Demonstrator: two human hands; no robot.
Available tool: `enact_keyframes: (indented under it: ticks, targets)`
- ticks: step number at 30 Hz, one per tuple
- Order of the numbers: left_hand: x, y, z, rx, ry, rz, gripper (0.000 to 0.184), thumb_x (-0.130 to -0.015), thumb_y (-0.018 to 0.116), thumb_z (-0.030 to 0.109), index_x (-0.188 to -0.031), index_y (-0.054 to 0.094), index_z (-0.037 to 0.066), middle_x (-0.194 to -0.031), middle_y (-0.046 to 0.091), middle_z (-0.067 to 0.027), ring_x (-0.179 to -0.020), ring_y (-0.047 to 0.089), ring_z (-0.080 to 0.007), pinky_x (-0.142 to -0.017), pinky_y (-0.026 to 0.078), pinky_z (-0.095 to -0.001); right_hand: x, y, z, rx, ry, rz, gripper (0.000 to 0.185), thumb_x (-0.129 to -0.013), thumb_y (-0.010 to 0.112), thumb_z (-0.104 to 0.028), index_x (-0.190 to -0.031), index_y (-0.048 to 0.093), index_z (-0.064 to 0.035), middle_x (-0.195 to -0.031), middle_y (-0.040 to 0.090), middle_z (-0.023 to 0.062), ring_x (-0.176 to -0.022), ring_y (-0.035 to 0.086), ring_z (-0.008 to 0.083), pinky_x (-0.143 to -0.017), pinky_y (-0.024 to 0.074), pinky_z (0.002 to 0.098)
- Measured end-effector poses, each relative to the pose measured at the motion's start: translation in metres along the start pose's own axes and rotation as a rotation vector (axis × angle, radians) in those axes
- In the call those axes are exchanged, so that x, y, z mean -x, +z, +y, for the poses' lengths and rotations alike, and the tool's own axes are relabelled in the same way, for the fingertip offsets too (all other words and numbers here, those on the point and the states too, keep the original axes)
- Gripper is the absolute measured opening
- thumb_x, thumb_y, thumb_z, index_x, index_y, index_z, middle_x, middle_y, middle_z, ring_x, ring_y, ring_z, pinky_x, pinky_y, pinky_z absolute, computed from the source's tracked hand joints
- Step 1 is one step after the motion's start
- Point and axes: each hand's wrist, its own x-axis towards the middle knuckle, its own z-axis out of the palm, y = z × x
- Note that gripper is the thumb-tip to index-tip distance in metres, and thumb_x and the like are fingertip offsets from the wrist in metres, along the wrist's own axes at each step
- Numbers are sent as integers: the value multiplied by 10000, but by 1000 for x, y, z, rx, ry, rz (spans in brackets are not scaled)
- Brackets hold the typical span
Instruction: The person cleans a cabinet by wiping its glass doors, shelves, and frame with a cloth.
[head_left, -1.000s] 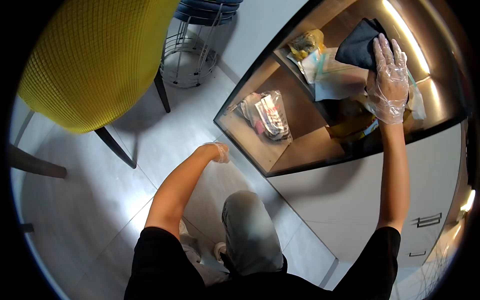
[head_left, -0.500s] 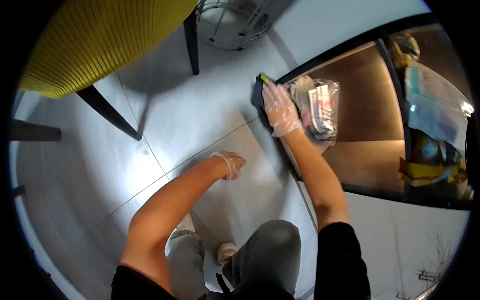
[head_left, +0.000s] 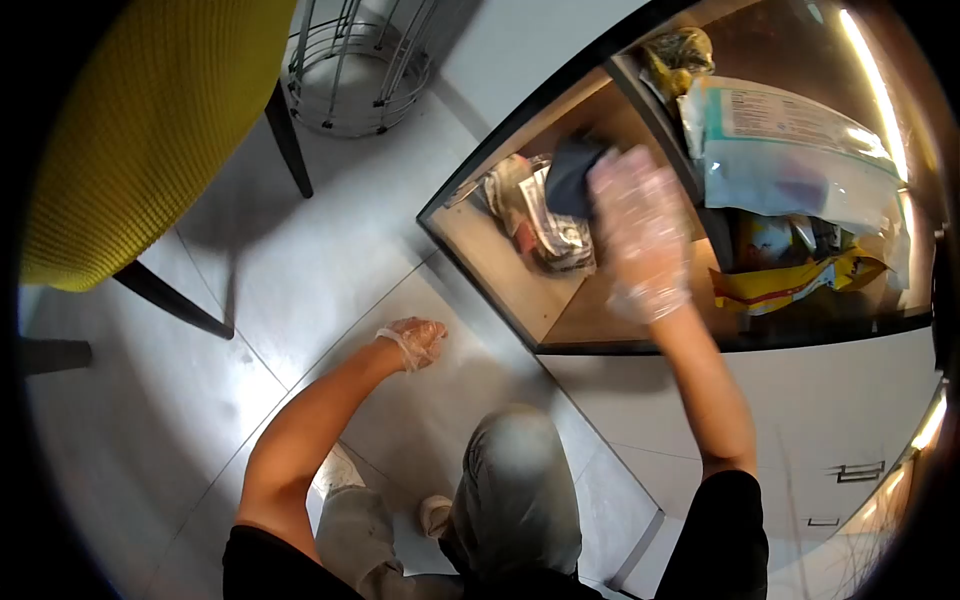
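My right hand (head_left: 642,235), in a clear plastic glove and blurred by motion, is over the glass-topped cabinet (head_left: 560,349) with a dark cloth (head_left: 575,178) at its fingertips. The cloth lies above a clear bag of packets (head_left: 545,222) seen in the left compartment. My left hand (head_left: 417,342), also gloved, hangs over the floor left of the cabinet, its fingers curled together; whether anything is in them is hidden. A blue-and-clear pouch (head_left: 790,150) and a yellow packet (head_left: 790,285) show in the right compartment.
A yellow chair (head_left: 150,130) with dark legs stands at the left. Beside it is a round wire-frame stool base (head_left: 350,90). White drawers (head_left: 720,410) form the cabinet's front at the right. My knees are below, over the tiled floor (head_left: 170,420).
My right hand moved with the dark cloth from the right part of the glass to the left edge, then back over the middle. My left hand shifted slightly, and the view turned.
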Motion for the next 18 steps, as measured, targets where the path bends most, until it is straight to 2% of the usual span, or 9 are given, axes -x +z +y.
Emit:
enact_keyframes:
  ticks: [2, 4, 6, 7, 9, 12, 14, 17, 18]
  targets:
    - [-16, -13, 14, 9, -44, -36, 385, -979, 579, 276, -1315, 657, 106, -1307, 712, -152, -1231, 667, -338, -1060, 526, -467, -40, -48, 34, 25, 181, 180, 658, -841, 608, 11, -1496, 552, -26, -1548, 537, 198, -1472, 453, 408, -1225, 368, 528]
    - [-28, -17, 24, 33, -47, -13, 378, -980, 576, 277, -1312, 660, 118, -1295, 717, -153, -1214, 675, -340, -1049, 531, -467, -54, -47, 29, 65, 302, 270, 698, -810, 585, 71, -1503, 540, 1, -1559, 521, 224, -1469, 436, 470, -1233, 357, 518]
    - [-24, -13, 26, 38, -32, 9, 372, -982, 572, 279, -1309, 663, 125, -1277, 724, -153, -1192, 683, -348, -1037, 536, -468, -36, 15, -2, -41, 256, 290, 620, -871, 589, 2, -1490, 554, -12, -1602, 486, 194, -1516, 409, 388, -1243, 343, 521]
    - [-22, -12, 24, 30, -8, 28, 370, -983, 569, 279, -1307, 663, 127, -1265, 729, -153, -1179, 688, -354, -1030, 539, -470, -20, 41, -40, 2, 170, 133, 563, -911, 589, -46, -1474, 573, -33, -1588, 508, 167, -1513, 427, 356, -1226, 365, 517]
    - [-11, -3, 22, 14, -1, -1, 371, -986, 566, 281, -1309, 663, 127, -1267, 727, -156, -1180, 686, -361, -1031, 536, -470, 46, 144, -135, -182, 33, -54, 510, -938, 581, -115, -1445, 602, -65, -1452, 633, 94, -1455, 493, 317, -1202, 390, 419]
    - [9, -14, 18, -34, -87, -147, 388, -991, 568, 290, -1328, 656, 119, -1315, 701, -173, -1229, 656, -371, -1063, 513, -474, 152, 184, -234, -225, -300, -438, 395, -946, 572, -170, -1284, 705, -13, -1404, 671, 73, -1467, 475, 260, -1288, 273, 413]
    - [16, -7, 3, -82, -107, -145, 393, -992, 571, 294, -1331, 655, 114, -1319, 699, -172, -1238, 652, -373, -1066, 511, -479, 182, 199, -240, -206, -355, -499, 381, -956, 563, -181, -1250, 727, -4, -1392, 683, 62, -1497, 446, 263, -1326, 215, 434]
    - [26, -4, 4, -72, -141, -168, 403, -989, 576, 297, -1332, 654, 102, -1328, 698, -166, -1243, 651, -376, -1067, 511, -481, 193, 176, -197, -324, -245, -329, 364, -938, 572, -161, -1219, 742, -5, -1374, 691, 79, -1482, 465, 262, -1315, 248, 435]
    - [24, -8, 8, -67, -149, -178, 406, -987, 577, 298, -1332, 654, 97, -1331, 698, -164, -1244, 652, -376, -1068, 511, -481, 167, 137, -160, -361, -203, -285, 361, -928, 579, -154, -1214, 743, -7, -1366, 692, 93, -1463, 491, 265, -1306, 273, 434]
